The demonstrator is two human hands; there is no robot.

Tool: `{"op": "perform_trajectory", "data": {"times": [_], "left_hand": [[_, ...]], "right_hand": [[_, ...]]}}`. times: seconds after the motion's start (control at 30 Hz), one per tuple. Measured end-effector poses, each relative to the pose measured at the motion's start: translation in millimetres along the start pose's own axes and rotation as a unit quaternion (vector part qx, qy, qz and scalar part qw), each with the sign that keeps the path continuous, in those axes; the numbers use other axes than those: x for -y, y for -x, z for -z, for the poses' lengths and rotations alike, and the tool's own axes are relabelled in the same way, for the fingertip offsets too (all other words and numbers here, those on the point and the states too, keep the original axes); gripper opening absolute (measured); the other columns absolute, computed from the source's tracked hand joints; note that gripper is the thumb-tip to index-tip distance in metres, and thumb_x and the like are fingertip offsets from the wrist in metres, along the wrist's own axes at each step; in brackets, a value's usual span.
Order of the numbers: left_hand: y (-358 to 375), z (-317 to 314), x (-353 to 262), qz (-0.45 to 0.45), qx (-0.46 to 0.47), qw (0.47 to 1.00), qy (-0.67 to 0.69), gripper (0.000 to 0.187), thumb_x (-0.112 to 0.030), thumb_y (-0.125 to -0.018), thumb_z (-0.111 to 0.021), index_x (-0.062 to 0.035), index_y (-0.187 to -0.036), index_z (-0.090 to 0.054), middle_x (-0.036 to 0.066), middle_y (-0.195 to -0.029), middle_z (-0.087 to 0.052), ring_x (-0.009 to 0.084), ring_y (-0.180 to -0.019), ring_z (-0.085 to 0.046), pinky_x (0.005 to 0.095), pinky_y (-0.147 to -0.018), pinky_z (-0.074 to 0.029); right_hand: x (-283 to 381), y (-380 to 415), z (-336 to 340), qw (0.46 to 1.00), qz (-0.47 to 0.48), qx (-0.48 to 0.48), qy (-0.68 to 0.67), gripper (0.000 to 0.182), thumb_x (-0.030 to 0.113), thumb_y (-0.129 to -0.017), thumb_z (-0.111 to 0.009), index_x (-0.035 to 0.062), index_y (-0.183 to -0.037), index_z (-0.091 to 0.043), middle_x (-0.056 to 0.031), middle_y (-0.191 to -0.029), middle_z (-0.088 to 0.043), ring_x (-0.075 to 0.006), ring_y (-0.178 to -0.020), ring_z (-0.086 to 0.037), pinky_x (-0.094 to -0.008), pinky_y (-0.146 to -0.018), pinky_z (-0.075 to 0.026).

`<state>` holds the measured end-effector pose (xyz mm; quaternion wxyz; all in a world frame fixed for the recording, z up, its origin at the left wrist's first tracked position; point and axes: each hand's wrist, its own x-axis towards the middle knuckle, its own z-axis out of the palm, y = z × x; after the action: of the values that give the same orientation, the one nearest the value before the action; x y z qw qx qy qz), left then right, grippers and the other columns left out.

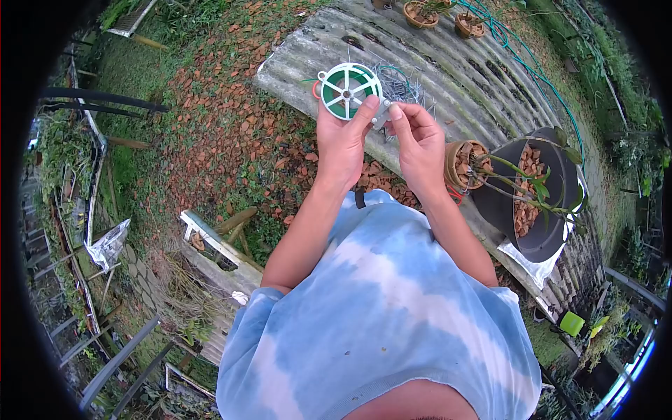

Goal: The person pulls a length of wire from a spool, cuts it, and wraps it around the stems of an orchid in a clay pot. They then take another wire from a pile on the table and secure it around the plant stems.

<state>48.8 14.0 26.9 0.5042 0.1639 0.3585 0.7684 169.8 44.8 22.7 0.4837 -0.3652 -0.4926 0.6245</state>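
A twist-tie spool (348, 78), with green tie wound inside a white spoked frame, is held up above the near edge of the corrugated sheet. My left hand (339, 143) grips it from below, thumb over the lower rim. My right hand (420, 138) is closed in a pinch at the grey cutter tab (380, 114) on the spool's right side. Whether its fingertips hold the tab or the end of the tie cannot be made out. Just behind the spool lies a tangle of thin grey wires (409, 89). Something red-orange shows by the spool's left edge.
A potted orchid (451, 166) stands right of my right forearm. Beside it is a dark basin (497, 213) with brown chips (529, 183). Clay pots (420, 15) and a green hose (542, 78) are at the far side. Brick-coloured chips (224, 105) cover the ground leftward.
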Motion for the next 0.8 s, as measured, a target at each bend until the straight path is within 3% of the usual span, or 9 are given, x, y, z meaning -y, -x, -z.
{"op": "perform_trajectory", "data": {"times": [0.27,0.37,0.43,0.53,0.6,0.67,0.73,0.77,0.8], "left_hand": [[-2.6,-3.5,0.4,-0.008,0.014,1.0,-0.01,0.057,-0.001,-0.095,-0.075,-0.0131,-0.139,-0.04,0.004,-0.119,-0.065,0.0155,-0.106,-0.069,0.0285,-0.077,-0.056],[-4.2,2.8,-5.3,-0.033,0.026,0.996,-0.075,0.063,0.004,-0.093,-0.075,-0.0089,-0.141,-0.037,0.008,-0.12,-0.065,0.0184,-0.109,-0.07,0.0296,-0.082,-0.059],[-5.0,6.2,-7.6,-0.059,0.05,0.991,-0.112,0.065,0.007,-0.091,-0.075,-0.0056,-0.142,-0.036,0.01,-0.122,-0.064,0.0193,-0.111,-0.069,0.0309,-0.088,-0.06],[-5.0,15.6,-8.2,-0.052,0.066,0.984,-0.155,0.065,0.01,-0.089,-0.076,-0.0028,-0.14,-0.038,0.011,-0.125,-0.064,0.0189,-0.113,-0.068,0.032,-0.094,-0.059],[-4.2,21.4,-7.6,-0.041,0.078,0.978,-0.187,0.063,0.011,-0.088,-0.076,-0.0016,-0.139,-0.042,0.011,-0.127,-0.063,0.0183,-0.115,-0.067,0.0325,-0.097,-0.058],[0.5,20.2,-6.9,-0.04,0.067,0.983,-0.166,0.061,0.01,-0.088,-0.076,-0.0014,-0.138,-0.043,0.01,-0.125,-0.064,0.0183,-0.114,-0.068,0.0324,-0.096,-0.058],[0.7,20.9,-8.3,-0.027,0.06,0.986,-0.155,0.056,0.009,-0.09,-0.075,-0.0013,-0.137,-0.046,0.01,-0.123,-0.066,0.0189,-0.113,-0.068,0.0329,-0.095,-0.059],[-1.2,24.5,-10.3,-0.015,0.054,0.986,-0.154,0.053,0.007,-0.092,-0.074,-0.0014,-0.136,-0.047,0.01,-0.122,-0.066,0.0196,-0.112,-0.069,0.0334,-0.094,-0.059],[-1.6,26.3,-12.5,-0.003,0.046,0.987,-0.153,0.05,0.006,-0.093,-0.074,-0.0015,-0.136,-0.048,0.01,-0.121,-0.067,0.0203,-0.111,-0.069,0.034,-0.093,-0.06]], "right_hand": [[-5.0,1.5,4.7,0.999,0.002,0.012,0.031,0.024,0.017,-0.103,-0.071,-0.0009,-0.119,-0.07,-0.0033,-0.098,-0.074,-0.0088,-0.088,-0.068,-0.0266,-0.082,-0.055],[-5.4,-1.6,14.7,0.995,0.003,0.048,0.09,0.034,0.018,-0.101,-0.074,-0.0017,-0.127,-0.066,-0.0083,-0.111,-0.072,-0.0123,-0.1,-0.067,-0.0295,-0.085,-0.056],[0.5,-0.2,8.7,0.982,0.086,-0.029,0.169,0.039,0.018,-0.099,-0.075,-0.0026,-0.13,-0.063,-0.0128,-0.121,-0.068,-0.0167,-0.109,-0.065,-0.0318,-0.088,-0.056],[6.5,-5.6,5.3,0.927,0.255,-0.118,0.247,0.042,0.017,-0.098,-0.075,-0.0013,-0.133,-0.062,-0.0173,-0.136,-0.06,-0.0233,-0.124,-0.06,-0.0341,-0.092,-0.055],[10.9,-15.6,9.7,0.872,0.336,-0.068,0.35,0.039,0.015,-0.098,-0.074,0.0006,-0.133,-0.064,-0.0178,-0.138,-0.06,-0.0254,-0.126,-0.06,-0.0347,-0.092,-0.055],[17.4,-24.9,24.8,0.782,0.357,0.084,0.504,0.035,0.012,-0.099,-0.073,0.0025,-0.132,-0.067,-0.0166,-0.131,-0.067,-0.0251,-0.12,-0.066,-0.0347,-0.09,-0.056],[-5.5,-24.3,29.5,0.907,0.215,0.098,0.348,0.03,0.011,-0.099,-0.072,0.0036,-0.128,-0.071,-0.0151,-0.119,-0.073,-0.0228,-0.108,-0.071,-0.0336,-0.085,-0.058],[-16.1,-24.4,32.4,0.949,0.139,0.106,0.262,0.028,0.01,-0.099,-0.071,0.0042,-0.127,-0.073,-0.0144,-0.114,-0.075,-0.0217,-0.102,-0.074,-0.0331,-0.083,-0.058],[-16.8,-23.0,31.5,0.957,0.128,0.09,0.245,0.026,0.009,-0.099,-0.071,0.0032,-0.124,-0.073,-0.014,-0.108,-0.076,-0.0205,-0.096,-0.074,-0.0322,-0.08,-0.058]]}}
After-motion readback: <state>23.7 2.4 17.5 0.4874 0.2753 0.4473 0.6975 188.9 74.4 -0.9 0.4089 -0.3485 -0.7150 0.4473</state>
